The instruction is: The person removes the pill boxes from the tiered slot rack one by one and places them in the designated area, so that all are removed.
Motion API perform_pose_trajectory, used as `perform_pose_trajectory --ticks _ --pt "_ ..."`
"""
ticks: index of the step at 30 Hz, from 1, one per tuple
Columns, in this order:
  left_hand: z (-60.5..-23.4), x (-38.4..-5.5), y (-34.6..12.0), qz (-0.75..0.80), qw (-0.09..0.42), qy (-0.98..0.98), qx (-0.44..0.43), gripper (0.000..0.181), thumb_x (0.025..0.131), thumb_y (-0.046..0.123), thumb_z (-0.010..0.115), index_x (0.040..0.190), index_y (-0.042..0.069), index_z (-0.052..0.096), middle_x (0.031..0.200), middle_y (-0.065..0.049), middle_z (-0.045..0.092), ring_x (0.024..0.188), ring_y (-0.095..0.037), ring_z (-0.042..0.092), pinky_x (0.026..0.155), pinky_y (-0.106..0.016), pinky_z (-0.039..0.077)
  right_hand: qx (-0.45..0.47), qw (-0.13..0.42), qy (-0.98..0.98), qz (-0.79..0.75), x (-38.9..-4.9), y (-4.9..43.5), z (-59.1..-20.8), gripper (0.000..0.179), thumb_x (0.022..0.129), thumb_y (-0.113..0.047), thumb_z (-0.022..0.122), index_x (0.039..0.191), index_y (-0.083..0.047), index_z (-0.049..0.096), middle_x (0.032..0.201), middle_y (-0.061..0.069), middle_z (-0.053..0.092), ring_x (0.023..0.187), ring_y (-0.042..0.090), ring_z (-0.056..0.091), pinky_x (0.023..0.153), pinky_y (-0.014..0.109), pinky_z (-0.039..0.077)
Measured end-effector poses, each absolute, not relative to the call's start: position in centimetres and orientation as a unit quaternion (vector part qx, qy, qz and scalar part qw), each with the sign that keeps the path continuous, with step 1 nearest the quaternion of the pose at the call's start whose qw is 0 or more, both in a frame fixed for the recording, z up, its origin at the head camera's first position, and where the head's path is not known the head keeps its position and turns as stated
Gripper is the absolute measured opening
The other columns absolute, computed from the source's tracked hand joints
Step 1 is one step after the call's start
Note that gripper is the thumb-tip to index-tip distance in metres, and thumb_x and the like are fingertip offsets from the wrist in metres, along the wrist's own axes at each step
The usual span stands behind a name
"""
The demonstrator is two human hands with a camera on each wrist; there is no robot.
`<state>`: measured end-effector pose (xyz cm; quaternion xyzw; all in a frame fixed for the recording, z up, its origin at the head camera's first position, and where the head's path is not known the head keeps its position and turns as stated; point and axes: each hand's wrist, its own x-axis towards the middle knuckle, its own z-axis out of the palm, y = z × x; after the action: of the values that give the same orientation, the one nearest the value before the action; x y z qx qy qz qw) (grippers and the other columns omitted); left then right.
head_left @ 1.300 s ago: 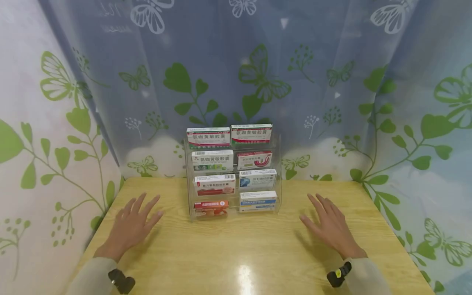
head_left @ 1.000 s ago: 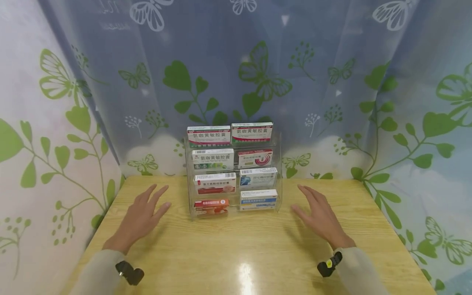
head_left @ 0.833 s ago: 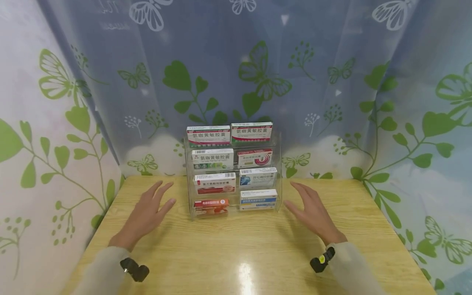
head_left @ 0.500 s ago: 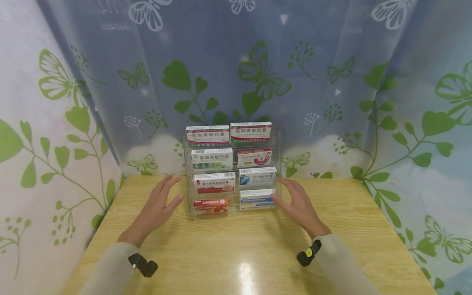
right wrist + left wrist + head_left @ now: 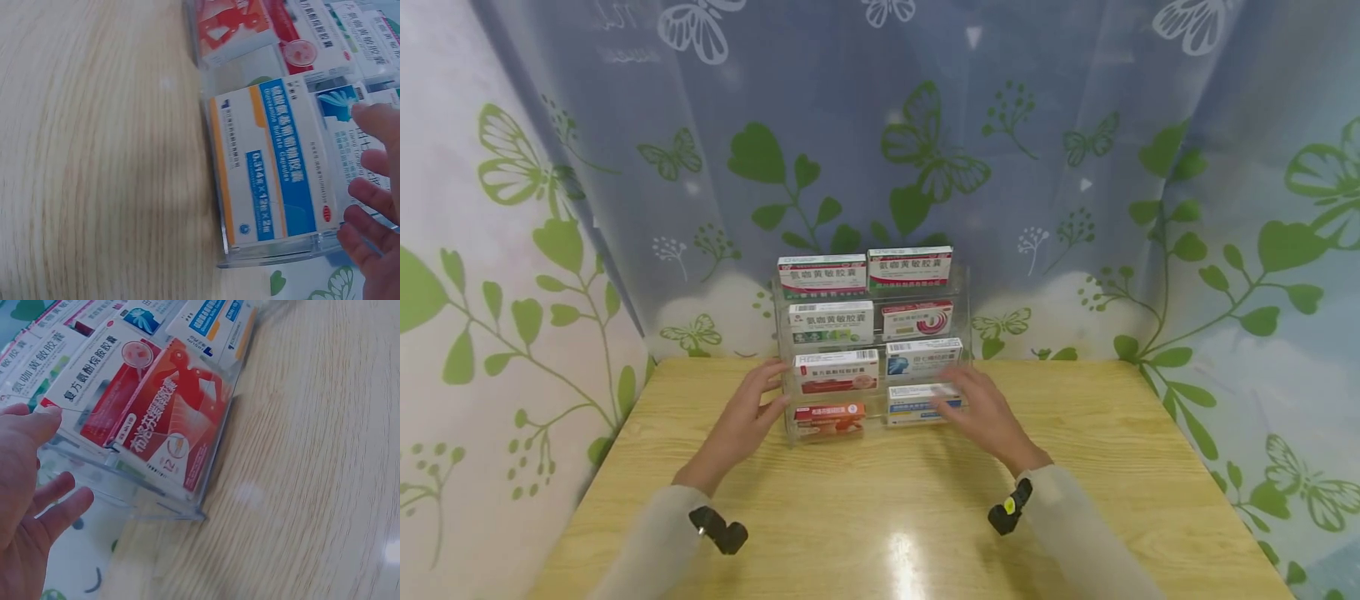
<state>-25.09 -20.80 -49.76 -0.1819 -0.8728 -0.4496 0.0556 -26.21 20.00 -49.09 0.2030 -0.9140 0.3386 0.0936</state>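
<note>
Eight boxes [image 5: 837,373] face frontward, long axes running left to right.

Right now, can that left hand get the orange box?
Probably yes. The left hand is right beside the rack. The rack's clear side stands between, but nothing covers the orange box from above, so it could reach over.

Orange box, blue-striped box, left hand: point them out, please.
Orange box [image 5: 174,415], left wrist view: front face.
Blue-striped box [image 5: 275,164], right wrist view: front face.
Left hand [image 5: 739,423], head view: its back.
</note>
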Motion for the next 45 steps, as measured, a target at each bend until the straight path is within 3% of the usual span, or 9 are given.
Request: perform_pose_trajectory --ticks 9,17,24,32,37,45 --pt "-50.6 -25.2 -20.2 -0.468 0.073 -0.873 -0.119 0.052 0.112 0.008 0.061 0.162 0.015 0.046 0.171 -0.02 0.039 0.141 -0.049 0.059 0.104 -0.061 0.062 0.276 0.149 -0.911 0.268 -26.5 19.0 -50.0 0.034 0.1 -0.009 0.08 0.132 0.001 0.074 0.136 0.018 0.071 0.128 0.039 0.064 0.112 0.06 0.054" --pt "-51.0 -25.3 -19.8 -0.477 0.08 -0.867 -0.117 0.055 0.111 0.004 0.062 0.162 0.015 0.046 0.17 -0.02 0.041 0.141 -0.048 0.059 0.104 -0.062 0.062 0.277 0.153 -0.913 0.258 -27.0 19.2 -51.0 0.039 0.094 0.013 0.076 0.129 -0.002 0.072 0.131 0.016 0.071 0.124 0.038 0.066 0.11 0.056 0.057" --pt "-51.0 -25.3 -19.7 -0.478 0.077 -0.868 -0.113 0.055 0.111 0.005 0.061 0.162 0.016 0.046 0.17 -0.02 0.041 0.141 -0.048 0.059 0.106 -0.064 0.06 0.258 0.135 -0.91 0.294 -26.7 19.5 -49.0 0.036 0.103 0.004 0.071 0.138 -0.008 0.07 0.133 0.013 0.067 0.117 0.03 0.071 0.097 0.046 0.066" --pt "-51.0 -25.4 -19.9 -0.479 0.079 -0.867 -0.116 0.055 0.111 0.005 0.062 0.162 0.016 0.046 0.17 -0.019 0.041 0.141 -0.046 0.06 0.104 -0.059 0.062 0.23 0.09 -0.889 0.386 -25.6 20.1 -45.8 0.035 0.107 -0.009 0.07 0.143 -0.012 0.069 0.141 0.011 0.068 0.122 0.03 0.068 0.095 0.046 0.068" --pt "-50.9 -25.5 -20.1 -0.483 0.079 -0.864 -0.118 0.054 0.111 0.005 0.062 0.162 0.015 0.046 0.17 -0.02 0.041 0.141 -0.047 0.06 0.103 -0.059 0.063 0.221 0.019 -0.873 0.435 -24.5 20.6 -45.7 0.033 0.109 -0.017 0.069 0.142 -0.015 0.071 0.143 0.01 0.068 0.121 0.028 0.07 0.093 0.04 0.068" --pt "-50.8 -25.6 -20.0 -0.483 0.075 -0.865 -0.116 0.055 0.111 0.004 0.062 0.162 0.016 0.046 0.171 -0.02 0.04 0.142 -0.047 0.059 0.105 -0.06 0.062 0.216 -0.095 -0.86 0.452 -23.2 21.1 -48.3 0.033 0.11 -0.024 0.068 0.141 -0.014 0.072 0.147 0.015 0.066 0.123 0.03 0.07 0.098 0.043 0.066"
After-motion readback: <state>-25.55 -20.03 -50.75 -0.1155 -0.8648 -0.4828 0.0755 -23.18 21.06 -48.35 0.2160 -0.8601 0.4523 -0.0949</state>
